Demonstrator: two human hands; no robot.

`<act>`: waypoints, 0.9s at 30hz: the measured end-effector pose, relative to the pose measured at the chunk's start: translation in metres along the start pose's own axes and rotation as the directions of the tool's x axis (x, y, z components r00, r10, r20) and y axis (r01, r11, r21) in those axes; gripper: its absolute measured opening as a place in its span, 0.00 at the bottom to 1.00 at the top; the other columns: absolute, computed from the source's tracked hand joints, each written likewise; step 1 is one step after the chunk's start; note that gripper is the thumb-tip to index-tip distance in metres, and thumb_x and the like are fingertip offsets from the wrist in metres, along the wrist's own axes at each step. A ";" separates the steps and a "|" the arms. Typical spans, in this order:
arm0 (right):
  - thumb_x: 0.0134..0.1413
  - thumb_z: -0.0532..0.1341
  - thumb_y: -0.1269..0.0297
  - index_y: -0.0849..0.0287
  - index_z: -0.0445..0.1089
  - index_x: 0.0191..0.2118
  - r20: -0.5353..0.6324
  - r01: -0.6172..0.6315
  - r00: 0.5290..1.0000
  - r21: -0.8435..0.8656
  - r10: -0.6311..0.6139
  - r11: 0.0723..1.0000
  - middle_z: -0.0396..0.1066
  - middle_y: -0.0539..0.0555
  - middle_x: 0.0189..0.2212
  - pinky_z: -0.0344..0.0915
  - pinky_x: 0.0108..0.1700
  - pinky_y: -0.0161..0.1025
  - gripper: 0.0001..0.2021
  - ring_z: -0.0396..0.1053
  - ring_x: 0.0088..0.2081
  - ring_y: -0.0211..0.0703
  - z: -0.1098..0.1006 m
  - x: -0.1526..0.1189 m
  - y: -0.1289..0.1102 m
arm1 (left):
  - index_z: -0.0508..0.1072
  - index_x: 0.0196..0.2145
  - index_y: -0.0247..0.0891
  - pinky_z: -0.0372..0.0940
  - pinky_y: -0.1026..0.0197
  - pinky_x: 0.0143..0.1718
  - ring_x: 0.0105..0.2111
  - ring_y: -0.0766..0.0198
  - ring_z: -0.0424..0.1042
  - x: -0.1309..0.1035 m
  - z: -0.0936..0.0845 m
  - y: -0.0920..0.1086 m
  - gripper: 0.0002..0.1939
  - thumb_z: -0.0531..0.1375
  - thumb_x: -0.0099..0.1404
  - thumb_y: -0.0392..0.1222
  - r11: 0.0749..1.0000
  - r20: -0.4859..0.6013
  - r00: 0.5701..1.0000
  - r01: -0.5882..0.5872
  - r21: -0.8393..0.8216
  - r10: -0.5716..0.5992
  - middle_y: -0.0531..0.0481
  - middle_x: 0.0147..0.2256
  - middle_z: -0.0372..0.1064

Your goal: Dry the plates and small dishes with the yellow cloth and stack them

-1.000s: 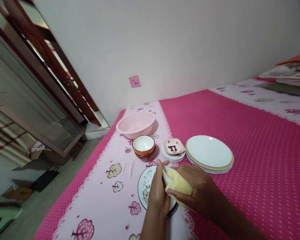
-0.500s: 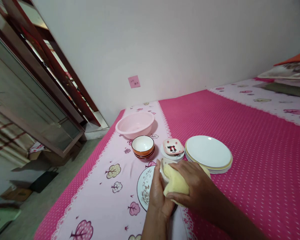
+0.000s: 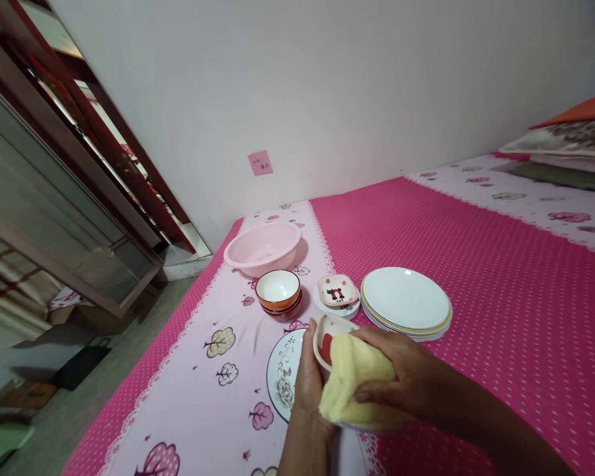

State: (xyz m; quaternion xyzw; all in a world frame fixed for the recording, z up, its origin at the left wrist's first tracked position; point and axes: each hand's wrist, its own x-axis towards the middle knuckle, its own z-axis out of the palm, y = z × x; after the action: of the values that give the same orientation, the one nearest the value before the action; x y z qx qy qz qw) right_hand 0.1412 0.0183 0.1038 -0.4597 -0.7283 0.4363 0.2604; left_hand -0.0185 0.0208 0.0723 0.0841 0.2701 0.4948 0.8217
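Note:
My left hand point(image 3: 308, 383) grips a small white dish point(image 3: 327, 338) with a red pattern, holding it tilted over the bed. A yellow cloth point(image 3: 352, 380) is bunched in my right hand point(image 3: 401, 370) and covers the lower right part of the dish. Beneath my left hand lies a floral plate point(image 3: 282, 377) with a dark rim, partly hidden. Just beyond the hands, a square cat dish point(image 3: 337, 291) rests on small white plates point(image 3: 350, 312).
Large white plates point(image 3: 406, 299) are stacked on the right. Stacked orange bowls point(image 3: 278, 291) stand left of the cat dish, with a pink basin point(image 3: 262, 248) behind them near the wall. Folded bedding point(image 3: 570, 139) lies at the far right.
My right hand has drawn the cloth down and to the right on the dish, so more of its inside with the red pattern shows. The view has shifted slightly.

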 end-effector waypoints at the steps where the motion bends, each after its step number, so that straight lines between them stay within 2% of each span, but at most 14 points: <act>1: 0.44 0.72 0.62 0.56 0.74 0.42 0.005 0.009 1.000 0.061 -0.010 0.998 0.77 0.51 0.37 0.69 0.38 0.39 0.17 0.72 0.37 0.47 -0.001 -0.002 -0.003 | 0.78 0.47 0.31 0.70 0.52 0.50 0.43 0.47 0.79 0.000 0.001 -0.001 0.30 0.62 0.62 0.62 1.000 0.002 1.000 -0.011 0.001 0.011 0.40 0.37 0.80; 3: 0.43 0.71 0.66 0.55 0.73 0.37 0.015 0.029 0.999 0.233 -0.033 0.972 0.75 0.47 0.31 0.66 0.31 0.35 0.12 0.70 0.32 0.43 -0.005 -0.006 -0.007 | 0.78 0.46 0.31 0.70 0.51 0.49 0.43 0.47 0.79 -0.001 0.004 -0.002 0.31 0.62 0.62 0.64 0.999 0.009 0.999 -0.039 0.002 0.038 0.40 0.36 0.80; 6: 0.41 0.73 0.63 0.54 0.72 0.35 0.041 0.040 0.997 0.490 -0.069 0.871 0.74 0.47 0.29 0.65 0.29 0.34 0.14 0.71 0.32 0.43 -0.010 -0.013 -0.011 | 0.78 0.46 0.31 0.71 0.50 0.49 0.43 0.46 0.78 -0.005 0.007 -0.003 0.32 0.61 0.62 0.65 0.998 -0.005 0.998 -0.068 0.009 0.068 0.39 0.36 0.80; 9: 0.37 0.75 0.58 0.55 0.71 0.36 0.000 0.062 0.997 0.569 -0.076 0.820 0.75 0.49 0.29 0.68 0.30 0.37 0.19 0.73 0.32 0.46 -0.012 -0.014 -0.012 | 0.79 0.45 0.33 0.70 0.49 0.49 0.44 0.45 0.78 -0.006 0.007 -0.005 0.28 0.63 0.62 0.62 0.998 -0.050 0.997 -0.064 0.020 0.065 0.40 0.35 0.80; 10: 0.39 0.74 0.56 0.55 0.71 0.37 -0.052 0.079 0.997 0.534 -0.061 0.842 0.75 0.50 0.30 0.68 0.30 0.38 0.19 0.73 0.32 0.47 -0.011 -0.012 -0.012 | 0.79 0.45 0.33 0.70 0.49 0.50 0.45 0.45 0.78 -0.005 0.006 -0.007 0.27 0.64 0.62 0.61 0.998 -0.052 0.997 -0.051 0.021 0.052 0.41 0.35 0.80; 12: 0.43 0.71 0.55 0.55 0.70 0.37 -0.228 0.087 0.974 0.336 -0.008 0.938 0.75 0.50 0.29 0.68 0.31 0.39 0.16 0.73 0.32 0.47 -0.005 -0.005 -0.010 | 0.78 0.47 0.34 0.69 0.48 0.51 0.47 0.44 0.77 -0.002 0.002 -0.011 0.26 0.63 0.63 0.59 1.000 -0.009 1.000 -0.020 0.024 0.021 0.40 0.38 0.80; 14: 0.47 0.68 0.55 0.53 0.67 0.34 -0.435 0.025 0.901 0.048 -0.002 0.999 0.74 0.49 0.27 0.66 0.31 0.40 0.12 0.71 0.30 0.46 0.001 0.003 -0.006 | 0.78 0.49 0.32 0.68 0.47 0.53 0.48 0.43 0.76 0.004 -0.003 -0.016 0.26 0.61 0.65 0.58 0.999 0.059 0.998 -0.021 0.024 0.020 0.37 0.42 0.80; 16: 0.48 0.66 0.53 0.52 0.63 0.30 -0.563 -0.064 0.826 -0.151 -0.033 0.987 0.70 0.47 0.24 0.64 0.30 0.40 0.13 0.68 0.27 0.44 0.007 0.009 -0.002 | 0.78 0.48 0.30 0.67 0.47 0.54 0.49 0.44 0.76 0.009 -0.009 -0.021 0.26 0.60 0.66 0.57 0.998 0.088 0.994 -0.059 0.018 0.057 0.36 0.44 0.79; 18: 0.50 0.66 0.52 0.51 0.60 0.29 -0.594 -0.103 0.803 -0.215 -0.046 0.971 0.68 0.45 0.22 0.63 0.29 0.39 0.14 0.67 0.25 0.43 0.008 0.011 0.001 | 0.78 0.48 0.29 0.67 0.48 0.54 0.49 0.44 0.76 0.013 -0.012 -0.023 0.26 0.58 0.67 0.57 0.996 0.090 0.992 -0.088 0.013 0.087 0.35 0.45 0.79; 23: 0.52 0.65 0.51 0.51 0.60 0.30 -0.576 -0.128 0.816 -0.236 -0.033 0.963 0.67 0.44 0.19 0.61 0.24 0.37 0.14 0.67 0.22 0.42 0.000 0.010 0.008 | 0.78 0.46 0.29 0.67 0.52 0.53 0.47 0.48 0.76 0.012 -0.006 -0.024 0.22 0.60 0.67 0.53 0.993 0.054 0.992 -0.118 0.009 0.117 0.39 0.42 0.80; 27: 0.55 0.63 0.55 0.50 0.58 0.28 -0.613 -0.093 0.778 -0.329 -0.138 0.940 0.65 0.44 0.18 0.56 0.21 0.37 0.13 0.63 0.18 0.40 -0.001 0.010 0.015 | 0.80 0.43 0.31 0.69 0.55 0.50 0.44 0.52 0.77 0.006 0.003 -0.023 0.20 0.60 0.68 0.52 0.992 0.032 0.992 -0.125 0.009 0.125 0.43 0.37 0.80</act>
State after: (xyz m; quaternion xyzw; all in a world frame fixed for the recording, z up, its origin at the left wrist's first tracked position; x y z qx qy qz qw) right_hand 0.1443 0.0306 0.0908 -0.6076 -0.6694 0.1220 0.4097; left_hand 0.0027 0.0150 0.0633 0.1130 0.2542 0.5423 0.7928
